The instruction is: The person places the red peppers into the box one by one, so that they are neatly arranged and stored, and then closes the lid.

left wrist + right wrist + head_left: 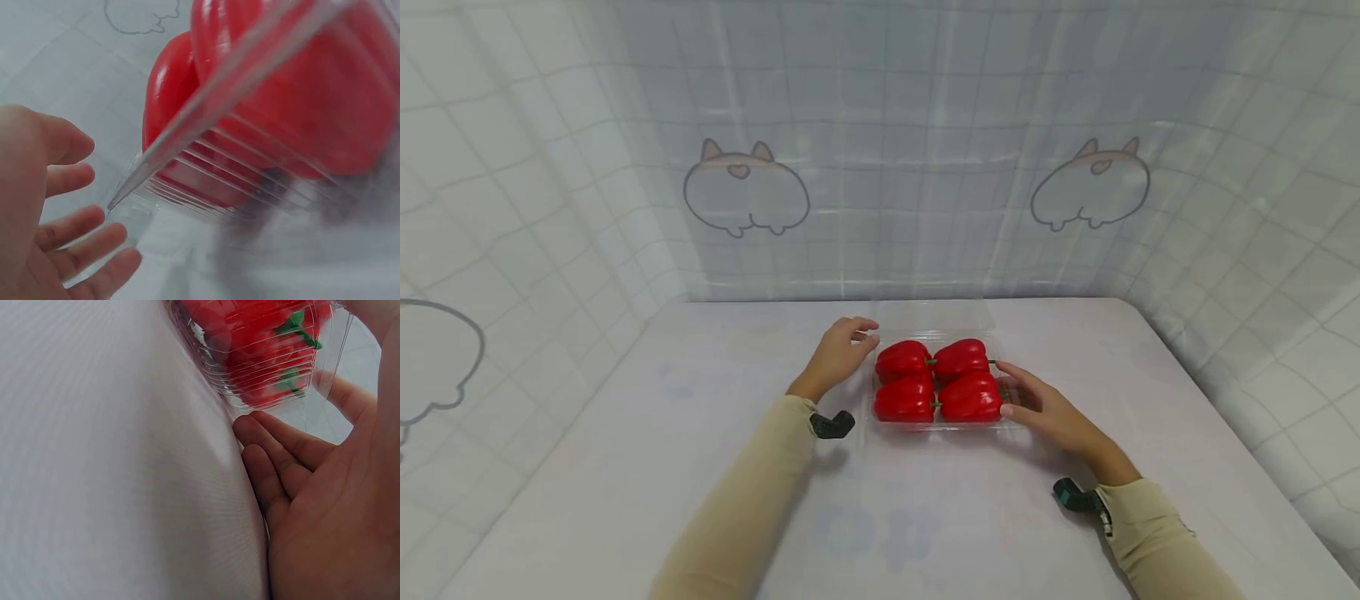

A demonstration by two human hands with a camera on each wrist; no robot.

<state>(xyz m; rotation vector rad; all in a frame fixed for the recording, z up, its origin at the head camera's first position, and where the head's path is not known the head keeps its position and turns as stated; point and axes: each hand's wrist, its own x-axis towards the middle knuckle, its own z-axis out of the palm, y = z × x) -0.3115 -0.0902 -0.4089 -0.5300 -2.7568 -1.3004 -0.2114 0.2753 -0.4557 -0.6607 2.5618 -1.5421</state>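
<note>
Several shiny red bell peppers (pixel 904 400) with green stems lie in two rows in a clear plastic clamshell box (pixel 951 427). The box's transparent lid (pixel 932 315) is folded back on the far side. My left hand (pixel 838 354) hovers at the box's left rim, fingers loosely bent; a gap separates it from the rim in the left wrist view. At the box's right end is my right hand (pixel 1047 410), thumb and fingers spread around that side. Its lower fingers (pixel 265 478) rest at the table by the ribbed wall; whether they touch the box I cannot tell.
The white table (pixel 760 500) carries the box near its far edge. Sheets with a grid pattern and cartoon outlines (pixel 747 196) hang behind and on both sides. A dark wrist camera (pixel 832 425) sits on each forearm.
</note>
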